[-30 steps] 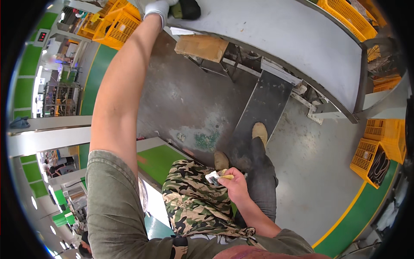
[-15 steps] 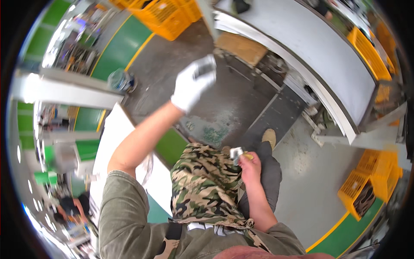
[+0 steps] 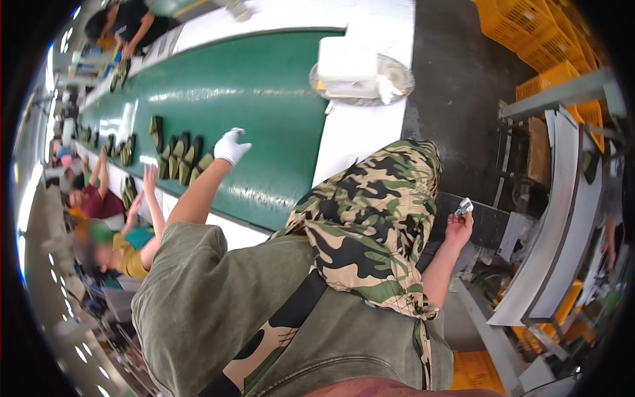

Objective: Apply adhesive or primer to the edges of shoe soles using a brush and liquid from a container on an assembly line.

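My left hand (image 3: 231,147), in a white glove, reaches over a green conveyor belt (image 3: 264,86). Its thumb and fingers are apart, with nothing visible between them. Close to its wrist is a shoe (image 3: 202,167), partly covered by my forearm. Several more dark shoes with olive-green parts stand in a row to its left, among them one shoe (image 3: 190,159) near the belt's edge. Out to my right, my bare right hand (image 3: 458,229) is closed on a small white and silver object (image 3: 464,207), whose kind I cannot make out.
A white box (image 3: 347,59) sits on a round tray (image 3: 400,73) at the belt's end. Co-workers' arms (image 3: 151,192) reach in at the left; another person (image 3: 132,26) works across the belt. Yellow crates (image 3: 529,26) and a grey metal frame (image 3: 549,218) stand at right.
My view has swung from the floor and workbench to the belt with shoes. My left hand is now over the belt. My right hand still holds the small white and silver object.
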`<control>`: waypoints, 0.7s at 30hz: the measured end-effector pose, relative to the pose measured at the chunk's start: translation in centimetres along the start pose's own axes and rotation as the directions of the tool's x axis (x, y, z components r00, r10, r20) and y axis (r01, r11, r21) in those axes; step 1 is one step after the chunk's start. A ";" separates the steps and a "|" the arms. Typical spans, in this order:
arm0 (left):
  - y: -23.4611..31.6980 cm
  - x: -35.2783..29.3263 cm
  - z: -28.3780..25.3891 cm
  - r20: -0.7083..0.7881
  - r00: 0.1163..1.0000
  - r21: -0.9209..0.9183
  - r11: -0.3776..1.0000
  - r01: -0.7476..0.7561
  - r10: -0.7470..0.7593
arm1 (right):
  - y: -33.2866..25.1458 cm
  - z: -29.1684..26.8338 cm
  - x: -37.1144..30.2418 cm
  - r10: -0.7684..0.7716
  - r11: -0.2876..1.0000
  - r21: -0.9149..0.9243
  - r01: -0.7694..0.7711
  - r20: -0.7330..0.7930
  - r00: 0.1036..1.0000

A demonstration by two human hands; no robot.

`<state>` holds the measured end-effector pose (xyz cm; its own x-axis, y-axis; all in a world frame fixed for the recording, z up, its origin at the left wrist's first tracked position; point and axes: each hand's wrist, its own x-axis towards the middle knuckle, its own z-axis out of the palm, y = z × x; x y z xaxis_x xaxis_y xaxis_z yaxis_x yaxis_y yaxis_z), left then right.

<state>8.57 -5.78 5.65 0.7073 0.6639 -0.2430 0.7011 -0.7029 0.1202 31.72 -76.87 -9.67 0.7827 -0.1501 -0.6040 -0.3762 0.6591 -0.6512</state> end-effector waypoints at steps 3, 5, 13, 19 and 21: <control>-9.7 -3.2 2.2 -0.023 0.982 0.012 0.982 0.187 -0.187 | 0.6 1.0 -1.1 0.052 0.996 -0.065 -0.056 -0.061 0.997; -10.8 -4.7 1.9 -0.041 0.954 0.108 0.948 0.301 -0.298 | 0.2 1.9 -2.0 0.022 0.995 -0.094 -0.027 -0.055 0.998; -18.3 -5.0 1.5 0.078 0.842 0.143 0.842 0.520 -0.533 | -3.4 5.1 -4.6 -0.046 0.986 -0.165 0.039 -0.045 0.998; -20.0 -3.5 1.5 0.180 0.780 0.196 0.799 0.568 -0.599 | -4.8 9.6 -5.3 -0.056 0.985 -0.163 0.062 0.041 0.998; -18.8 -2.0 -0.6 0.289 0.745 0.240 0.799 0.552 -0.601 | -4.6 10.9 -5.3 -0.071 0.984 -0.155 0.084 0.086 0.994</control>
<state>-5.97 6.19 4.42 0.0792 0.8436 -0.5310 0.9284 -0.2564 -0.2689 34.67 -71.05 1.53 0.8471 -0.1329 -0.5146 -0.3817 0.5217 -0.7630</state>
